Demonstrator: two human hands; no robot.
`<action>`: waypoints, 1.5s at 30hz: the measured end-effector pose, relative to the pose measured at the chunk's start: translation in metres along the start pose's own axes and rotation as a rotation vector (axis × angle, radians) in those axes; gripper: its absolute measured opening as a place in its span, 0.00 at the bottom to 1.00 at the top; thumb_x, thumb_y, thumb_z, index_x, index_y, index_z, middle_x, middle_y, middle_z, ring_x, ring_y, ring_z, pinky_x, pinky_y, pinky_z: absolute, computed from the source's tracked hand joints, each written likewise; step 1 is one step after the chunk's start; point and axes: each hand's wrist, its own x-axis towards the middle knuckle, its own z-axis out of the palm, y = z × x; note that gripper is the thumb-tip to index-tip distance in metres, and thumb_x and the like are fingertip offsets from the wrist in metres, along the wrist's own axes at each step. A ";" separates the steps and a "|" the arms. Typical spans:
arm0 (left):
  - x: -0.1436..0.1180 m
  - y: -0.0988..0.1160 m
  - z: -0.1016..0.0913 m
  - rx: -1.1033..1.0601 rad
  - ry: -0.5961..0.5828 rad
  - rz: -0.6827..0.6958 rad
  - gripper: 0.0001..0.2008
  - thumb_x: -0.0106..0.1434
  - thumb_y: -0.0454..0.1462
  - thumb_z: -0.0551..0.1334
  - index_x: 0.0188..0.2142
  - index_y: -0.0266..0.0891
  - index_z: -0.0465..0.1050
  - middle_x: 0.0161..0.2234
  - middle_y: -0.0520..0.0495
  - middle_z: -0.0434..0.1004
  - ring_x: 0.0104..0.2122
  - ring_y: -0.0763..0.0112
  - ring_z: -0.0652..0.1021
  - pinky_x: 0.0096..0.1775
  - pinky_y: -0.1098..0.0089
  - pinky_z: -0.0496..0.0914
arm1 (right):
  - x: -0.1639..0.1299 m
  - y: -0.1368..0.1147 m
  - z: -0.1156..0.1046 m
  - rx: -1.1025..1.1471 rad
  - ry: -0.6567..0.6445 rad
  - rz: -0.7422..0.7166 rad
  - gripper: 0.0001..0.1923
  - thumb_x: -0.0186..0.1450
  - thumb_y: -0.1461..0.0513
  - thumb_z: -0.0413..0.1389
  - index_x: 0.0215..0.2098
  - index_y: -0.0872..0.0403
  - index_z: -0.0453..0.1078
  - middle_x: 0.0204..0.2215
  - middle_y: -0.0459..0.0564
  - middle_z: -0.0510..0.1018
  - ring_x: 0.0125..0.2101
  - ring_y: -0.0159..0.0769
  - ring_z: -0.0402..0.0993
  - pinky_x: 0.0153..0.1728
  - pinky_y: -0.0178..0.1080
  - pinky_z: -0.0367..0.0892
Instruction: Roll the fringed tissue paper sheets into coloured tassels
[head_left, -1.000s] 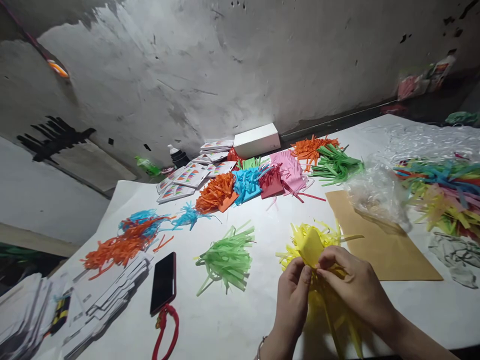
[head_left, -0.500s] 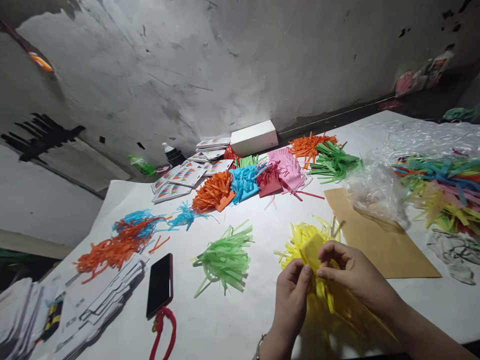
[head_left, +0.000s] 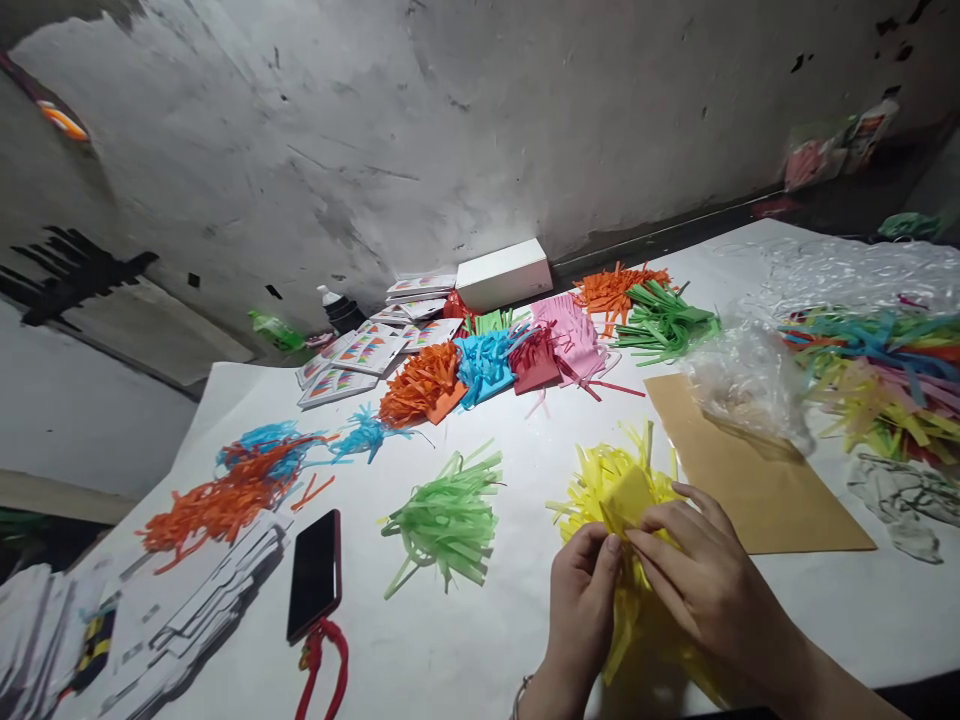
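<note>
Both hands work at the near edge of the white table [head_left: 525, 440]. The left hand [head_left: 581, 590] and the right hand [head_left: 694, 580] meet over a piece of yellow fringed paper [head_left: 626, 497], each pinching its uncut top edge between thumb and fingertips, so both grips are closed on the paper; the strips hang down below and between the wrists, probably to keep them free of the folding. More yellow fringe [head_left: 592, 475] lies on the table just behind the held piece. A green fringe bundle [head_left: 442, 520] sits to the left, near a dark phone [head_left: 315, 575] with a red cord [head_left: 322, 660]. A brown envelope [head_left: 757, 490] lies just right of the hands, with a clear plastic bag [head_left: 750, 385] resting on its far corner.
</note>
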 end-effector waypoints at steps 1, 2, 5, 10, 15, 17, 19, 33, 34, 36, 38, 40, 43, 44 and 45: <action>0.000 0.000 0.000 0.019 0.002 0.007 0.17 0.65 0.51 0.65 0.35 0.37 0.77 0.34 0.46 0.80 0.36 0.64 0.77 0.42 0.67 0.70 | 0.000 -0.001 0.000 0.019 0.017 0.010 0.10 0.71 0.71 0.51 0.45 0.55 0.71 0.36 0.49 0.74 0.38 0.38 0.72 0.59 0.55 0.56; -0.001 -0.001 0.000 0.033 0.003 0.014 0.18 0.65 0.51 0.65 0.35 0.37 0.77 0.33 0.46 0.80 0.35 0.65 0.76 0.41 0.68 0.70 | 0.000 -0.001 0.001 0.046 0.028 0.025 0.10 0.71 0.71 0.51 0.43 0.54 0.71 0.34 0.48 0.74 0.37 0.36 0.72 0.59 0.54 0.56; -0.002 -0.001 0.000 0.051 0.013 0.027 0.18 0.65 0.51 0.65 0.35 0.37 0.77 0.32 0.46 0.79 0.34 0.66 0.76 0.40 0.68 0.70 | 0.002 0.001 0.002 0.138 0.020 0.086 0.09 0.71 0.71 0.52 0.38 0.53 0.70 0.33 0.46 0.72 0.35 0.35 0.71 0.58 0.52 0.55; -0.003 -0.002 -0.001 0.050 0.016 0.017 0.18 0.65 0.51 0.65 0.36 0.37 0.78 0.34 0.45 0.81 0.35 0.64 0.77 0.41 0.68 0.71 | 0.001 0.001 0.004 0.131 0.008 0.104 0.05 0.70 0.69 0.55 0.38 0.54 0.69 0.34 0.47 0.73 0.38 0.37 0.72 0.60 0.53 0.55; -0.003 -0.004 -0.001 0.035 0.024 0.023 0.17 0.65 0.50 0.66 0.36 0.37 0.78 0.34 0.45 0.81 0.36 0.65 0.77 0.42 0.67 0.72 | -0.001 -0.006 0.004 0.028 0.049 0.061 0.09 0.70 0.72 0.53 0.42 0.56 0.72 0.35 0.49 0.75 0.37 0.37 0.72 0.61 0.57 0.53; -0.003 -0.005 -0.001 0.050 0.016 0.029 0.17 0.65 0.50 0.65 0.36 0.37 0.77 0.34 0.46 0.80 0.35 0.65 0.77 0.41 0.68 0.72 | 0.000 -0.005 0.004 0.058 0.048 0.070 0.10 0.70 0.73 0.52 0.40 0.56 0.72 0.33 0.47 0.74 0.35 0.36 0.71 0.61 0.55 0.54; -0.003 -0.005 -0.001 0.062 0.017 0.031 0.17 0.65 0.51 0.65 0.36 0.37 0.77 0.33 0.46 0.80 0.35 0.65 0.77 0.41 0.68 0.72 | 0.001 -0.002 0.004 0.117 0.026 0.104 0.10 0.70 0.73 0.52 0.37 0.55 0.71 0.31 0.46 0.72 0.34 0.35 0.70 0.59 0.53 0.55; -0.006 -0.003 -0.003 0.125 0.038 0.012 0.20 0.63 0.53 0.67 0.36 0.38 0.78 0.32 0.46 0.80 0.34 0.65 0.77 0.38 0.70 0.71 | 0.005 0.015 -0.005 0.534 -0.243 0.498 0.11 0.65 0.63 0.59 0.26 0.51 0.66 0.30 0.46 0.71 0.38 0.40 0.69 0.40 0.43 0.64; -0.006 -0.003 -0.003 0.123 0.032 0.013 0.20 0.63 0.53 0.67 0.36 0.37 0.78 0.32 0.46 0.80 0.33 0.66 0.77 0.38 0.70 0.71 | 0.006 0.016 -0.005 0.558 -0.249 0.517 0.11 0.65 0.63 0.60 0.25 0.51 0.66 0.30 0.45 0.72 0.37 0.40 0.69 0.40 0.42 0.64; -0.005 -0.002 -0.003 0.106 0.002 0.018 0.19 0.63 0.53 0.67 0.36 0.37 0.78 0.31 0.46 0.80 0.33 0.67 0.77 0.37 0.71 0.70 | 0.006 0.017 -0.005 0.604 -0.267 0.545 0.10 0.64 0.63 0.60 0.25 0.51 0.67 0.31 0.45 0.72 0.38 0.40 0.70 0.41 0.42 0.64; -0.004 -0.002 -0.002 0.089 -0.031 0.028 0.19 0.63 0.52 0.67 0.36 0.37 0.78 0.31 0.46 0.80 0.32 0.67 0.76 0.36 0.71 0.70 | 0.007 0.017 -0.005 0.643 -0.282 0.569 0.09 0.63 0.63 0.60 0.25 0.51 0.67 0.31 0.45 0.73 0.39 0.40 0.70 0.41 0.42 0.64; -0.003 -0.001 -0.002 0.089 -0.038 0.034 0.19 0.63 0.52 0.67 0.36 0.37 0.77 0.31 0.47 0.79 0.32 0.67 0.76 0.37 0.71 0.70 | 0.008 0.017 -0.006 0.678 -0.298 0.598 0.09 0.63 0.62 0.60 0.25 0.51 0.67 0.32 0.45 0.73 0.39 0.40 0.70 0.41 0.41 0.64; -0.001 -0.001 -0.001 0.112 -0.024 0.024 0.18 0.63 0.51 0.67 0.34 0.37 0.77 0.30 0.47 0.78 0.33 0.66 0.75 0.38 0.70 0.70 | 0.008 0.018 -0.007 0.739 -0.320 0.640 0.09 0.63 0.61 0.61 0.26 0.51 0.68 0.32 0.45 0.73 0.38 0.39 0.72 0.39 0.39 0.65; -0.001 -0.001 -0.001 0.119 -0.022 0.020 0.18 0.63 0.51 0.67 0.34 0.37 0.77 0.30 0.47 0.78 0.33 0.66 0.75 0.38 0.70 0.69 | 0.007 0.019 -0.007 0.762 -0.323 0.649 0.10 0.63 0.60 0.62 0.26 0.51 0.69 0.32 0.45 0.73 0.38 0.38 0.72 0.39 0.38 0.65; -0.001 -0.002 -0.001 0.124 -0.018 0.018 0.19 0.63 0.52 0.67 0.33 0.37 0.76 0.29 0.48 0.77 0.33 0.67 0.74 0.37 0.70 0.69 | 0.007 0.021 -0.007 0.786 -0.326 0.652 0.10 0.63 0.60 0.63 0.26 0.51 0.69 0.32 0.45 0.73 0.38 0.38 0.72 0.38 0.38 0.66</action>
